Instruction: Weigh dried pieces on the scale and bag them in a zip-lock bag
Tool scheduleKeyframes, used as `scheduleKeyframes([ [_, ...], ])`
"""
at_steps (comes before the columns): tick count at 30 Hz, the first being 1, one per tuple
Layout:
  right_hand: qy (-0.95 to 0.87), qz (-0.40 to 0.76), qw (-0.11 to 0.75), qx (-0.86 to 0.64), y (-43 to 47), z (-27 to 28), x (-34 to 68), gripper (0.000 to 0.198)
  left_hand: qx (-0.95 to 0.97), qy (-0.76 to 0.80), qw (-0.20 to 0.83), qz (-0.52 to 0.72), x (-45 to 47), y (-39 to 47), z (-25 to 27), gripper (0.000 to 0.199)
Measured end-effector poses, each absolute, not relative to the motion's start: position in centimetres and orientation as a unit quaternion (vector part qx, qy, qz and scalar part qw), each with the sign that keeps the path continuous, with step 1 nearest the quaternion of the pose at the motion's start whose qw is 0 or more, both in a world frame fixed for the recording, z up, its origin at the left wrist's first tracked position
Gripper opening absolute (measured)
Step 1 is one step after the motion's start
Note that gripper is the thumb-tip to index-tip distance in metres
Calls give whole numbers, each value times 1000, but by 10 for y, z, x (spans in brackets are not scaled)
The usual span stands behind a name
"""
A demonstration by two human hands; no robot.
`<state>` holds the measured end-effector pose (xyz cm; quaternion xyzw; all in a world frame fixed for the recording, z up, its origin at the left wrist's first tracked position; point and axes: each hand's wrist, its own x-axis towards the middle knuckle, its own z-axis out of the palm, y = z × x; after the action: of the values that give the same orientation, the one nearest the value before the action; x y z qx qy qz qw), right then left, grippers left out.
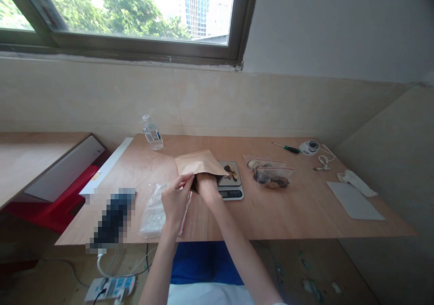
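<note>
A brown paper bag (200,161) lies in front of me with its mouth toward me. At the left edge of the mouth, my left hand (176,195) pinches the paper between closed fingers. My right hand (207,188) reaches into the mouth; its fingers are hidden inside the bag. Partly behind the bag sits a kitchen scale (236,194) with a dark display. Some dried pieces (231,173), yellowish and dark, rest on its plate. Under and beside my left hand is a clear plastic bag (153,212).
Zip bags of dark dried pieces (273,178) lie right of the scale. A water bottle (153,134) stands at the back left. Farther right are a screwdriver (290,149), a white dome camera (309,147) and a white sheet (355,201). A power strip (110,288) is below the table.
</note>
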<state>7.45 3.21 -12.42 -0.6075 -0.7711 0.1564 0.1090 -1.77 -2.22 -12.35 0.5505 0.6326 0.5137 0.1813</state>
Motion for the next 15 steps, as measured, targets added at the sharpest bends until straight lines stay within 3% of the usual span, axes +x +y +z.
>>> scheduleKeyframes([
  [9,-770,125,148,-607,11,-106,83,35,549,631,179,518,-19,-20,-122,17],
  [15,-745,115,266,-600,-1,-115,84,28,548,635,170,518,-22,-17,-120,18],
])
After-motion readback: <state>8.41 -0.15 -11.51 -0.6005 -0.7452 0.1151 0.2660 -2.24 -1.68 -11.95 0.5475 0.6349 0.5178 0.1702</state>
